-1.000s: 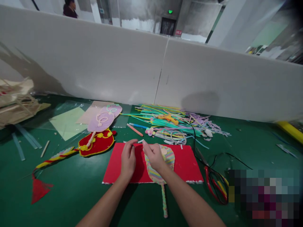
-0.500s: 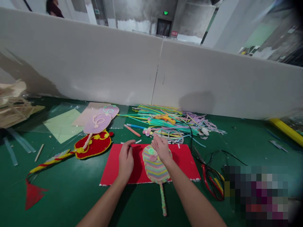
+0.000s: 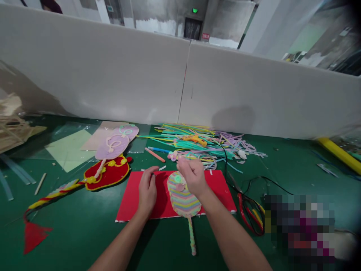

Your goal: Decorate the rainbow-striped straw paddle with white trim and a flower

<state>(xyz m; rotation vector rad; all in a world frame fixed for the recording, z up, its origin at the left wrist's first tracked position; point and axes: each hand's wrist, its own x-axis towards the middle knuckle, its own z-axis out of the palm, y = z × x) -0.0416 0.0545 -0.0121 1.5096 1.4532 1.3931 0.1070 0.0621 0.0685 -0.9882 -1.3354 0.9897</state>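
Observation:
A small striped pastel fan (image 3: 184, 201) lies on a red board (image 3: 128, 203), its wrapped handle reaching past the board's near edge. Green and pink round pieces sit on the fan's upper part. Over the fan's upper right side is my right hand (image 3: 194, 178), closed in a pinch; whatever it may hold is hidden by the fingers. My left hand (image 3: 148, 190) rests above the board's left part, apart from the fan, its fingers loosely curved and holding nothing visible.
Behind the board lie many colored pipe cleaners (image 3: 191, 143) and an orange glue gun (image 3: 196, 140). Red-handled pliers (image 3: 244, 212) and a black cable are at right. A red fan (image 3: 105, 175) and a lilac fan (image 3: 113, 145) lie at left. A pale partition (image 3: 126, 79) closes the back.
My right hand has shifted slightly up off the fan, staying closed. The whole view has moved a little. The fan and my left hand stay about as they were on the board.

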